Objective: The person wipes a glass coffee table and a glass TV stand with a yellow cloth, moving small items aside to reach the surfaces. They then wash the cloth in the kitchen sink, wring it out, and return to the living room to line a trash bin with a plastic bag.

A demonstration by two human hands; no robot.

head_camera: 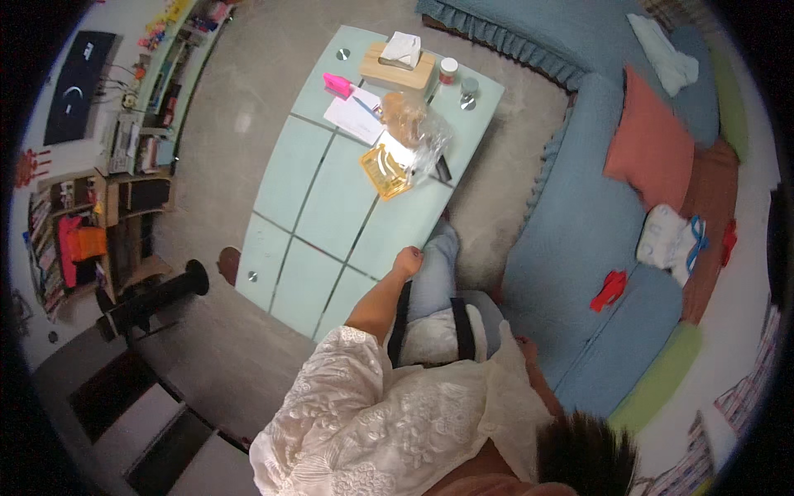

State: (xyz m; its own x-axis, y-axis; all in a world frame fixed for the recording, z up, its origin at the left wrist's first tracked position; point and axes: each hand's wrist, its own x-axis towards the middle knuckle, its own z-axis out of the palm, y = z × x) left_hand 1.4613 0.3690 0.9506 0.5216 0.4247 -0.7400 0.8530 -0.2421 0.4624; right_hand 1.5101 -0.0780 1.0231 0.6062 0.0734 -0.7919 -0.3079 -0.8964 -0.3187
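Note:
My left hand (409,260), its fingers curled, is at the near long edge of a frosted-glass coffee table (273,167). I see nothing in it, and whether it touches the edge I cannot tell. Partly hidden by my blouse, my right hand (527,348) hangs low beside the blue sofa (558,248); its fingers are unclear. Farther along the table lie a yellow plastic tray (386,172), a clear plastic bag (434,139) with something brown inside, and white paper (353,118) with a pen (366,106) on it.
A wooden tissue box (397,71), a pink object (337,84), a white-lidded jar (448,70) and a glass (469,88) stand at the table's far end. On the sofa are an orange cushion (651,139) and a red cloth (609,290). A black stand (155,301) occupies the left floor.

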